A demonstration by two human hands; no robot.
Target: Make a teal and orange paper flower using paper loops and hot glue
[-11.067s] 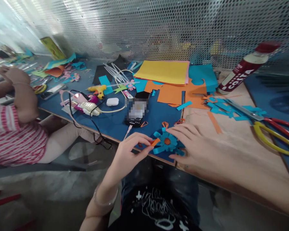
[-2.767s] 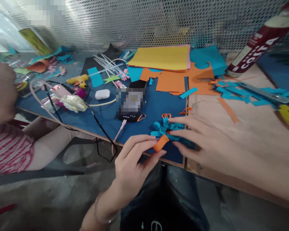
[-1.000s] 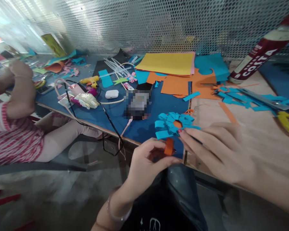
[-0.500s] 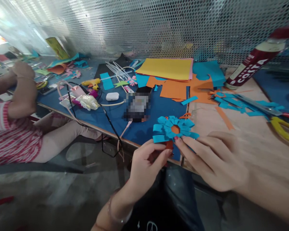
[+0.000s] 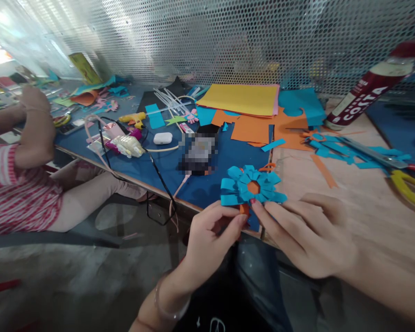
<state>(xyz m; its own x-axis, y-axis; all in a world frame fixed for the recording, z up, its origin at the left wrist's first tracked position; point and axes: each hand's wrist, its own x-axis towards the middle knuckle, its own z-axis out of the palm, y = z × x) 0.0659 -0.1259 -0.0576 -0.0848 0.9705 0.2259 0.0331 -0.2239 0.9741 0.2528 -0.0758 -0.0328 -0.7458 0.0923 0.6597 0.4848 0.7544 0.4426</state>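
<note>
A blue paper flower [image 5: 240, 182] with layered looped petals and an orange centre faces up near the table's front edge. My left hand [image 5: 212, 235] is closed at its lower left, thumb and forefinger pinching an orange paper strip [image 5: 244, 209] just below the petals. From the right, my right hand [image 5: 307, 235] grips the flower's lower edge, with one painted fingertip just under the orange centre. Its other fingers are bent over the table, and parts of the grip are hidden. A small orange curl of paper [image 5: 270, 167] shows behind the petals.
Scissors [image 5: 406, 182] lie on blue scraps at right, beside a Costa bottle [image 5: 370, 87]. Coloured sheets [image 5: 238, 99] are stacked at the back. A blurred-out phone [image 5: 198, 154], a white earbud case [image 5: 163, 138], a yellow glue gun [image 5: 133, 119] and cables lie left. Another person's arm [image 5: 36, 129] is far left.
The flower is tilted very slightly, and a little more of the orange strip shows by my left fingertips. Both hands stay almost where they were. The view has shifted slightly.
</note>
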